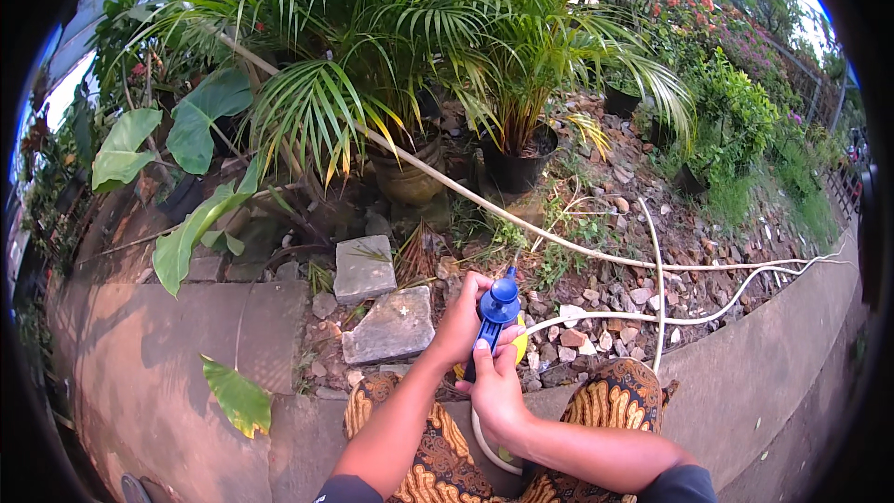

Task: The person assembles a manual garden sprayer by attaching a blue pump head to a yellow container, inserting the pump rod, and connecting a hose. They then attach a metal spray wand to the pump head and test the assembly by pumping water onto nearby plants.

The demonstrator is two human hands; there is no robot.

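A blue and yellow hose spray nozzle (498,309) is held in front of me with both hands. My left hand (463,319) wraps the nozzle from the left side, fingers curled near its blue head. My right hand (496,387) grips the blue handle from below. A whitish hose (652,265) runs from the nozzle out to the right over the stony bed and loops back down under my hands. The nozzle's head points away from me toward potted palms (521,56).
Two grey stone slabs (386,326) lie left of my hands on the gravel bed. Dark pots (517,168) stand behind. A concrete kerb (764,363) curves along the right. Large green leaves (191,233) hang over paving at left. My patterned batik lap (615,401) shows below.
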